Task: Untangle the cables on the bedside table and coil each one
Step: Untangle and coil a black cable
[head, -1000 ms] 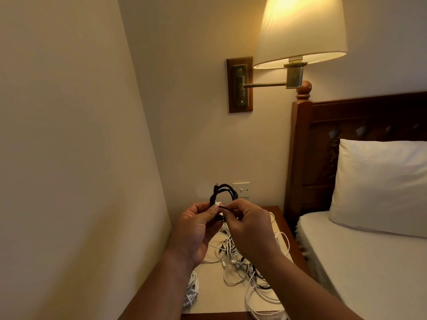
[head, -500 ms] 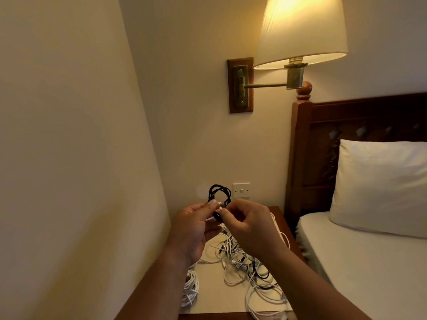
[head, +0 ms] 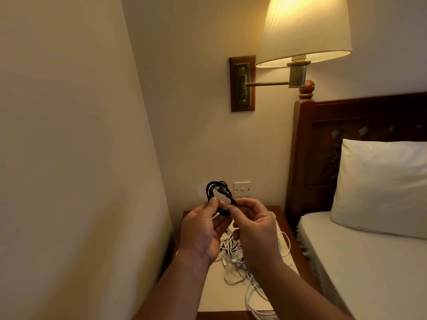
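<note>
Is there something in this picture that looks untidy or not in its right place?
Yes. A heap of white cables lies knotted on the bedside table, with loops hanging over its front edge. The black cable is already a neat coil, held up between the left hand and right hand. Nothing looks damaged.

Over the last second the black cable coil [head: 219, 197] went from a loose loop with an end sticking up at its top to a tighter, rounder bundle, the connector end now tucked across the inside of the loop. Right hand [head: 253, 229] shifted left; its thumb and forefinger, earlier pinching a thin strand, now close on the coil's right side. Left hand [head: 203, 229] thumb rose slightly along the coil's left side.
</note>
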